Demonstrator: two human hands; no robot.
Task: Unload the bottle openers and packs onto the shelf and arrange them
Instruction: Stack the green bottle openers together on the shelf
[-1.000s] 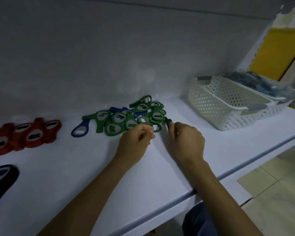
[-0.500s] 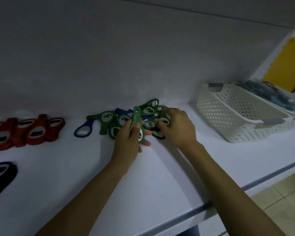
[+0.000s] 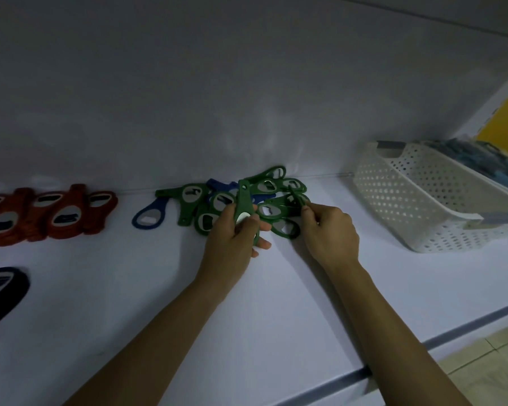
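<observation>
**Heap** (image 3: 277,207) of green openers, on the shelf (image 3: 276,303) by the back wall.
- Left hand (image 3: 232,238): still grips one opener (image 3: 244,200) upright.
- Right hand (image 3: 330,230): spread over the heap half a second ago, it now pinches a second opener (image 3: 296,197) at the heap's 3 o'clock.
- Judged: green stock is being gathered.
- Red openers (image 3: 56,215): at 9 o'clock.
- Basket (image 3: 417,200): at 3 o'clock, packs (image 3: 475,159) not unloaded.
</observation>
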